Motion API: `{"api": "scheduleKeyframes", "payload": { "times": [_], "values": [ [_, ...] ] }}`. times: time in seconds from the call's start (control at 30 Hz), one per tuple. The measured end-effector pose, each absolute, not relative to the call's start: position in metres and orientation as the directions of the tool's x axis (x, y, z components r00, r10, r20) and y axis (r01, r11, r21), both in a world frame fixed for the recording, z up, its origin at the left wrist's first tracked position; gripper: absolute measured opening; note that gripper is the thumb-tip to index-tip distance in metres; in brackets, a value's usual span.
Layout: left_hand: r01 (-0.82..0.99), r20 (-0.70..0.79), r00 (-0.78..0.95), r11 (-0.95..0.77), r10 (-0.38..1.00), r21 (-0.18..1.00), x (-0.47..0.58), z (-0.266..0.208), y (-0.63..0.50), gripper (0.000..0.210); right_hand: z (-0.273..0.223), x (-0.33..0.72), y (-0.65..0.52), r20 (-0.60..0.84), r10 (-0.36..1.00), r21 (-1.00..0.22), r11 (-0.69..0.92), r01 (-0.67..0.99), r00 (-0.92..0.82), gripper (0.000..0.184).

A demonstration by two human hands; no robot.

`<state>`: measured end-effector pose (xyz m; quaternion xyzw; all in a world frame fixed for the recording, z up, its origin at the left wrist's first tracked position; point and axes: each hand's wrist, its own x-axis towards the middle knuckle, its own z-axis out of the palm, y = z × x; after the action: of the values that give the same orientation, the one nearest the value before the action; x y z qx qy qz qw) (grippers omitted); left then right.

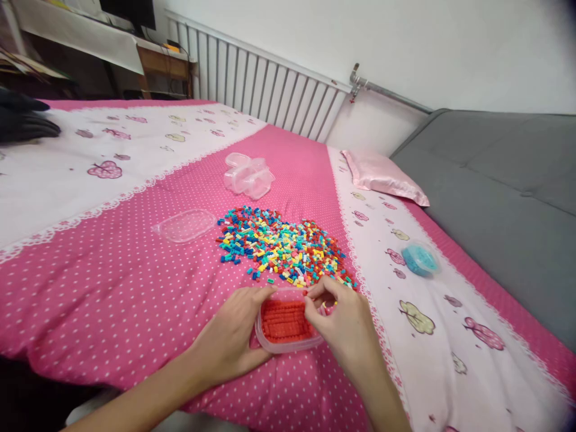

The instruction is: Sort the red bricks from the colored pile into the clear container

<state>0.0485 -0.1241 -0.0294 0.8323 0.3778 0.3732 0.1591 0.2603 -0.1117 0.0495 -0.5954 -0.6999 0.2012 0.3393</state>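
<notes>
Clasps the left end of a clear container (290, 347) on the pink-dotted bed (148, 270) with the left hand (229, 329), curling fingers around its wall. Pinches, apparently, a small red brick (305, 293) at the far rim between the right hand's (345, 315) fingers. Red rows (283, 321) inside; just beyond, a mixed-colour brick pile (288, 246); left of that, a clear lid (186, 226).

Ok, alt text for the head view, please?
Left hand steadies a clear plastic tub of red toy bricks; right hand pinches a single red brick at its rim. Beyond, multicoloured bricks lie heaped on a pink dotted bedspread.
</notes>
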Motion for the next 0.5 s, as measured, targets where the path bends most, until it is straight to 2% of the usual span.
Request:
{"api": "scheduleKeyframes", "payload": {
  "times": [0.13, 0.3, 0.5],
  "values": [
    [0.512, 0.515, 0.438, -0.676, 0.736, 0.531, 0.049, -0.030, -0.124, 0.074, 0.045, 0.257, -0.111, 0.160, 0.982, -0.710, 0.183, 0.680, -0.098, 0.019],
    [0.506, 0.526, 0.424, -0.674, 0.738, 0.538, 0.050, -0.028, -0.124, 0.071, 0.042, 0.249, -0.114, 0.153, 0.978, -0.610, 0.204, 0.766, -0.139, 0.024],
    [0.495, 0.524, 0.430, -0.678, 0.735, 0.543, 0.050, -0.028, -0.124, 0.071, 0.040, 0.246, -0.114, 0.083, 0.988, -0.637, 0.154, 0.755, -0.132, 0.029]
  ]
}}
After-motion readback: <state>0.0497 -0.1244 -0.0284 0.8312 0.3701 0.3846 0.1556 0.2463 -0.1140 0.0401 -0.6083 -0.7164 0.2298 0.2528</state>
